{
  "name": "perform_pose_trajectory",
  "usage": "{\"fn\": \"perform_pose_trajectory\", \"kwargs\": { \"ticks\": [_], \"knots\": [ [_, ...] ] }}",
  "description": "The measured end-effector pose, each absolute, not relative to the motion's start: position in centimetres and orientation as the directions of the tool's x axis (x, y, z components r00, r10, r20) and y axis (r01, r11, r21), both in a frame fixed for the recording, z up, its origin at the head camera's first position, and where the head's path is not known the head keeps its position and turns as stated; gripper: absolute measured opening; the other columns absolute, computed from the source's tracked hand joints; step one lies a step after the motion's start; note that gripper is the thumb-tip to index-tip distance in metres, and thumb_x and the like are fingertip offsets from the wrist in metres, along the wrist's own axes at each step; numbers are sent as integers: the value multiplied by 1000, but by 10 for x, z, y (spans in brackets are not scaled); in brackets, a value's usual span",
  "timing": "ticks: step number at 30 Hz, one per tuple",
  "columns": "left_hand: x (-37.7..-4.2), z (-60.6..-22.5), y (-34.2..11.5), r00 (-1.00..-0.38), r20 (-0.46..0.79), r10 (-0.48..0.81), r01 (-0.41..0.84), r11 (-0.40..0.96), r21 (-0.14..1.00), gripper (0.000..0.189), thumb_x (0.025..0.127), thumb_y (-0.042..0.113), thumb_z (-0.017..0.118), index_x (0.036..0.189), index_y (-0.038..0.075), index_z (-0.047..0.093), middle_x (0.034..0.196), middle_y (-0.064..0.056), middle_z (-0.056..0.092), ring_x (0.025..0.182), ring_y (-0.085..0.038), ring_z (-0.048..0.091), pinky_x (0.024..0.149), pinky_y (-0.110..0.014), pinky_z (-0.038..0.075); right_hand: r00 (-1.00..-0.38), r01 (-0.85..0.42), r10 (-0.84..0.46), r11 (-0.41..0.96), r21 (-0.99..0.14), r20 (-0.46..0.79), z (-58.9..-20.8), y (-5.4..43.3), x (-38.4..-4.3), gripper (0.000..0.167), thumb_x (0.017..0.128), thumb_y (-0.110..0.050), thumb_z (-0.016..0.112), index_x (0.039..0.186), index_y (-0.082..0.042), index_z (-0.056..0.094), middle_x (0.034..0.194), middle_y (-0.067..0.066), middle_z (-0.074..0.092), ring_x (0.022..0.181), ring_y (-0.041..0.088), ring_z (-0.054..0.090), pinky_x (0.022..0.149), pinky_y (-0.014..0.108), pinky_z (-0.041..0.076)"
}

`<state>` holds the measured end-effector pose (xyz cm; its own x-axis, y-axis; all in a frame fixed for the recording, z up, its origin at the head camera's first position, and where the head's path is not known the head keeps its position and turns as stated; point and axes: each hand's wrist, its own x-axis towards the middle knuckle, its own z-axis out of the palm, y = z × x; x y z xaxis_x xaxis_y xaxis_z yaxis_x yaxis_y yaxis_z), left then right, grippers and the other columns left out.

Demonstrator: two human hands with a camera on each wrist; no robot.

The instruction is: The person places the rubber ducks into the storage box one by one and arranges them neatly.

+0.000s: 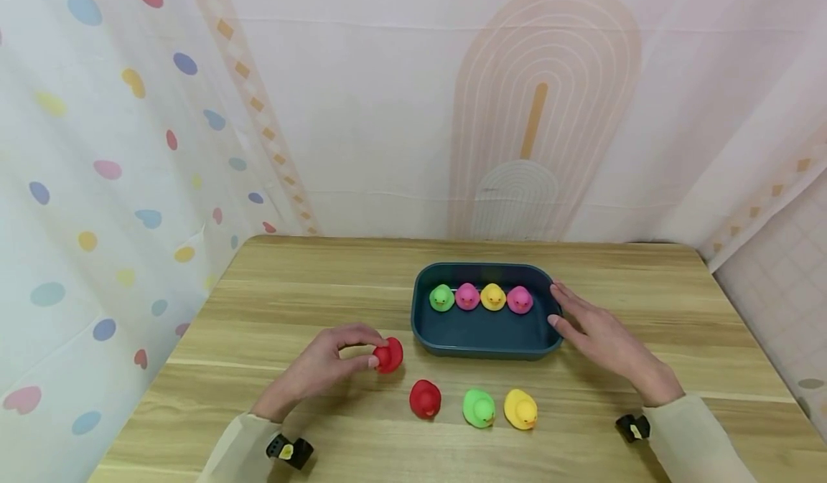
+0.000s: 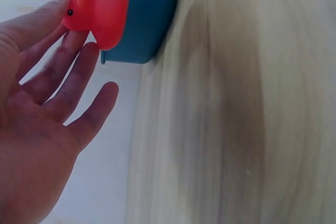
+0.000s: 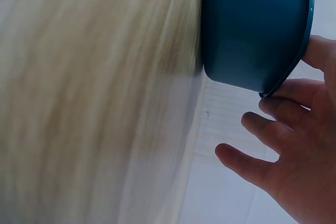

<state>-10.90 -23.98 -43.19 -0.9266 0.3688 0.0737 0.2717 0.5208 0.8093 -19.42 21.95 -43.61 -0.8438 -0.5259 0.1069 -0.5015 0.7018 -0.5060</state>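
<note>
My left hand pinches a red rubber duck between thumb and fingertips, left of the dark blue bin. In the left wrist view that duck is held above the wooden table. My right hand touches the right end of the bin's rim, its fingers fairly straight and spread in the right wrist view. Inside the bin stands a row of ducks: green, pink, yellow and another pink one.
In front of the bin, a second red duck, a green duck and a yellow duck sit on the wooden table. Patterned curtains hang behind and left of the table.
</note>
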Motion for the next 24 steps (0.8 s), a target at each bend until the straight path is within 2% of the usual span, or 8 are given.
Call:
{"fn": "perform_pose_trajectory", "kwargs": {
  "ticks": [6,13,24],
  "knots": [
    [-108,-425,-233,-938,123,323,282,511,812,23,94,24,79,116,21,78,119,3,70,115,-35,65,100,-61,52,-842,-503,-527,696,-512,111,-438,220,-195,64,111,-36,49,158,5,35,165,25,30,147,47,35,115,64,33],
    [-109,-418,-224,-942,182,281,308,516,799,25,93,22,79,118,25,78,121,8,69,117,-21,63,102,-60,51,-844,-498,-525,697,-516,104,-438,220,-195,65,111,-37,49,158,5,34,165,24,29,148,46,34,116,64,33],
    [-117,-414,-207,-928,272,254,369,535,760,27,93,23,79,120,23,78,122,6,70,116,-18,64,98,-57,54,-845,-493,-526,697,-521,96,-438,220,-196,65,111,-38,48,158,5,34,165,25,28,148,46,33,116,64,32]
  ]
}}
